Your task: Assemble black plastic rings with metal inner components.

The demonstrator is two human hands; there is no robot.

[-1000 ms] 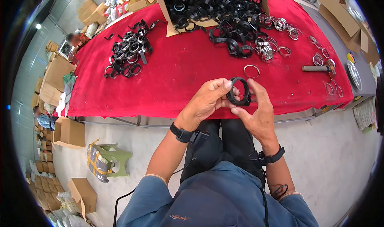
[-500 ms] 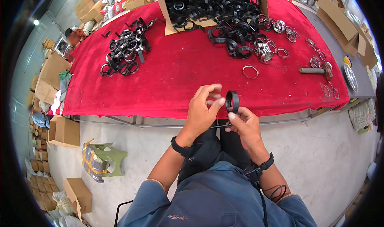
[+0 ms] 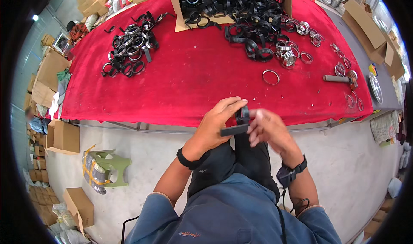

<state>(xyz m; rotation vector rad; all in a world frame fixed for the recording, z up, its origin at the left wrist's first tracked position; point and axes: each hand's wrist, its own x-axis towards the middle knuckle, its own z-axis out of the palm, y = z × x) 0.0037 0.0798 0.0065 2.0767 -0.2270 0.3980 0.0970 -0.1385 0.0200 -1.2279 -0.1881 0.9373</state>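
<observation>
My left hand (image 3: pixel 217 121) grips a black ring-shaped clamp part (image 3: pixel 239 121) with a flat black tab sticking out below it, held just in front of the near edge of the red-covered table (image 3: pixel 189 80). My right hand (image 3: pixel 269 128) is blurred and touches the same black part from the right side. Both hands are over my lap, below the table edge. A loose metal ring (image 3: pixel 271 76) lies on the red cloth beyond my hands.
A pile of black rings (image 3: pixel 129 55) lies at the left of the cloth, a larger heap of black parts (image 3: pixel 241 12) on cardboard at the back, metal rings (image 3: pixel 297 46) and a metal cylinder (image 3: pixel 337 78) at the right. Cardboard boxes (image 3: pixel 62 136) and a green stool (image 3: pixel 105 166) stand on the floor at left.
Both hands came down and toward me from above the table edge. The black ring has turned from face-on to edge-on, and my right hand now moves fast and is blurred.
</observation>
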